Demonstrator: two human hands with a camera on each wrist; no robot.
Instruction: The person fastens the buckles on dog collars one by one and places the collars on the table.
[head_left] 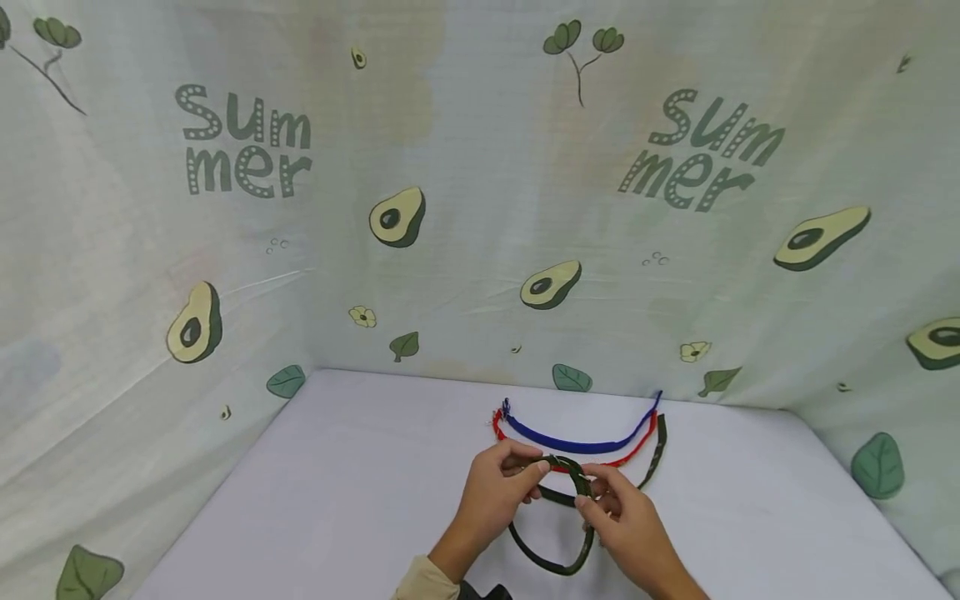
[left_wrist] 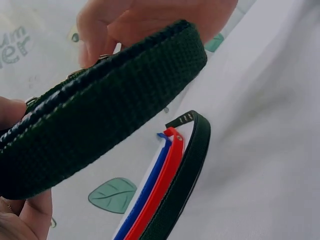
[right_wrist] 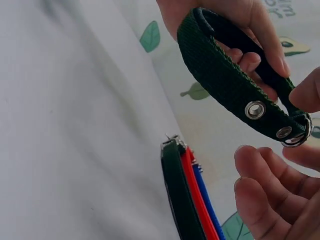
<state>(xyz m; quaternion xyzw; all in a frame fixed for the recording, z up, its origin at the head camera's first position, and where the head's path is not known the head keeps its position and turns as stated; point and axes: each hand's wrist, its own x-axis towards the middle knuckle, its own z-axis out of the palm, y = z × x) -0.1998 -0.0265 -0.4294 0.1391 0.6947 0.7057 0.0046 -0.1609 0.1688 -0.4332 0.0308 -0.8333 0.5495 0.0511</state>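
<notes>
Two hands met over the bench (head_left: 337,467): left hand (head_left: 495,492) and right hand (head_left: 630,525) each pinched the green collar (head_left: 570,517), grip clamped near its buckle end, just above the surface. Woven webbing, probably light and floppy; best held beside the eyelets (right_wrist: 255,109). Backdrop (head_left: 480,208) read "Summer".

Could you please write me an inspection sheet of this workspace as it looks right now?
Surface: white tabletop, bare where visible.
Job's things: dark green collar held up in both hands; metal eyelets show in the right wrist view.
Clutter: blue strap, red strap and another dark green strap lying side by side behind the hands.
Grips: left hand and right hand each pinch the collar.
Cables: nothing seen.
Surroundings: avocado-print curtain on three sides.
</notes>
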